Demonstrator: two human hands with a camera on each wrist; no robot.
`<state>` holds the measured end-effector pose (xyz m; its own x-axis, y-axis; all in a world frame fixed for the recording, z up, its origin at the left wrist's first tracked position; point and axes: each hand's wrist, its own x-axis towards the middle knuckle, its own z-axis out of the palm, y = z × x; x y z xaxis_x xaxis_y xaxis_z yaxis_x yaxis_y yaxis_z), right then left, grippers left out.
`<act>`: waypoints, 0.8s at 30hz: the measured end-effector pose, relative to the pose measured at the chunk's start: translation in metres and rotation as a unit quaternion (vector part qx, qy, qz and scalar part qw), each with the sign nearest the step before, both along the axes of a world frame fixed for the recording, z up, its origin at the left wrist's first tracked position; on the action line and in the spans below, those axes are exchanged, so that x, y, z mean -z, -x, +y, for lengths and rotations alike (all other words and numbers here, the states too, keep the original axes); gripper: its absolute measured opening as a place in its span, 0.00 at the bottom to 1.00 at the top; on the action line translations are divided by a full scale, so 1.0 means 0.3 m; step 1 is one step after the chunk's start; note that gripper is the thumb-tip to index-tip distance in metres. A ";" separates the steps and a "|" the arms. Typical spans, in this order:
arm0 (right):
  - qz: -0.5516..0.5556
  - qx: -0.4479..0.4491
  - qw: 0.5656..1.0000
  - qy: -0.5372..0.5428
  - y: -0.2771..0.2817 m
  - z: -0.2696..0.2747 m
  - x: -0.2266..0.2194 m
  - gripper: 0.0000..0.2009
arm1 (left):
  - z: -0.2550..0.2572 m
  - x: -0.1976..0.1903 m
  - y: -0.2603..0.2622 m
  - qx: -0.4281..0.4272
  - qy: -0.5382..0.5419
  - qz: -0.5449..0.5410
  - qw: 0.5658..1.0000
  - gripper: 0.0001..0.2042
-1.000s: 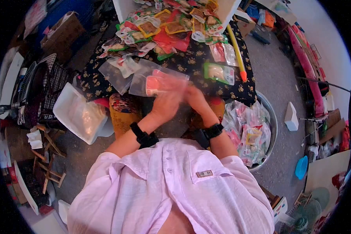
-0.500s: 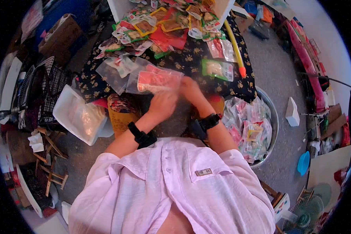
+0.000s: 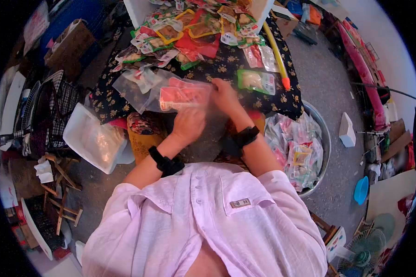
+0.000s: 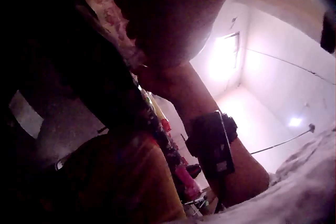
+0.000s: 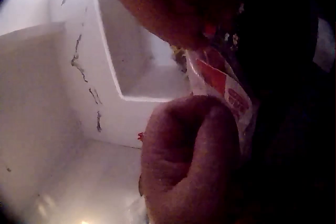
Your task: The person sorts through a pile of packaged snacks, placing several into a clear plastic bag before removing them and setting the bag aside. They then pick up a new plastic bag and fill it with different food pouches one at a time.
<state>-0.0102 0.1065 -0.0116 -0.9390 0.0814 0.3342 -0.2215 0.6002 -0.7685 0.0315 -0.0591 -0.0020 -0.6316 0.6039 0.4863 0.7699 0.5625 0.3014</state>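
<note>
A clear plastic bag [image 3: 159, 102] with red-printed packets [image 3: 185, 95] lies over the near edge of the cloth-covered table in the head view. At its lower right edge the left hand [image 3: 188, 125] pinches it with curled fingers. The right hand [image 3: 225, 98] grips the bag's right edge, its thumb side up; blur hides part of this contact. Seen from the right wrist, a curled hand [image 5: 186, 150] pinches the red-printed bag [image 5: 223, 79] below another hand. The left wrist view is dark and shows no clear grip.
Many colourful food packets [image 3: 201, 27] are heaped before a white box [image 3: 262, 13]. One green-edged packet [image 3: 256, 81] and a yellow tube [image 3: 276, 53] lie to the right. A metal basin [image 3: 327, 138] of packets stands lower right, a white tub [image 3: 75, 134] lower left.
The left hand has moved slightly down and left, with the bag shifting left. The right hand has risen a little, and the two hands are farther apart.
</note>
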 end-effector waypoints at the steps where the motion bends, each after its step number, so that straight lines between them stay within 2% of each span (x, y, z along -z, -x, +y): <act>1: 0.011 -0.058 0.998 -0.003 0.022 0.013 0.009 0.15 | -0.003 -0.004 0.000 -0.005 0.004 -0.007 1.000 0.08; 4: 0.052 -0.059 0.997 -0.023 0.048 0.031 -0.001 0.15 | -0.010 -0.021 -0.003 -0.013 -0.011 -0.011 1.000 0.11; 5: -0.021 -0.051 0.990 0.128 0.045 0.031 -0.007 0.14 | -0.013 -0.031 -0.011 -0.012 -0.034 -0.002 0.999 0.12; 6: -0.092 -0.042 0.956 0.276 0.025 0.018 -0.061 0.13 | -0.014 -0.041 -0.018 -0.011 -0.057 0.007 0.998 0.14; 7: -0.160 -0.030 0.894 0.416 0.010 0.012 -0.097 0.11 | -0.014 -0.055 -0.025 -0.021 -0.050 0.031 0.998 0.16; 9: -0.172 -0.038 0.866 0.468 0.002 0.017 -0.113 0.09 | -0.009 -0.077 -0.032 -0.039 -0.037 0.077 0.996 0.20; 13: -0.189 -0.060 0.820 0.536 -0.032 0.008 -0.171 0.08 | -0.001 -0.050 0.002 -0.048 -0.086 0.096 0.990 0.21; 18: -0.121 -0.047 0.917 0.377 -0.070 0.037 -0.269 0.07 | -0.030 -0.100 0.048 0.039 -0.154 0.016 0.987 0.17; 19: -0.112 -0.047 0.932 0.341 -0.083 0.051 -0.299 0.07 | -0.031 -0.126 0.054 0.051 -0.168 0.020 0.984 0.12; 22: -0.142 -0.043 0.936 0.319 -0.140 0.083 -0.401 0.07 | -0.044 -0.245 0.033 0.046 -0.209 -0.093 0.972 0.09; 24: -0.168 -0.052 0.961 0.211 -0.192 0.114 -0.460 0.07 | -0.054 -0.266 0.042 0.059 -0.300 -0.238 0.922 0.06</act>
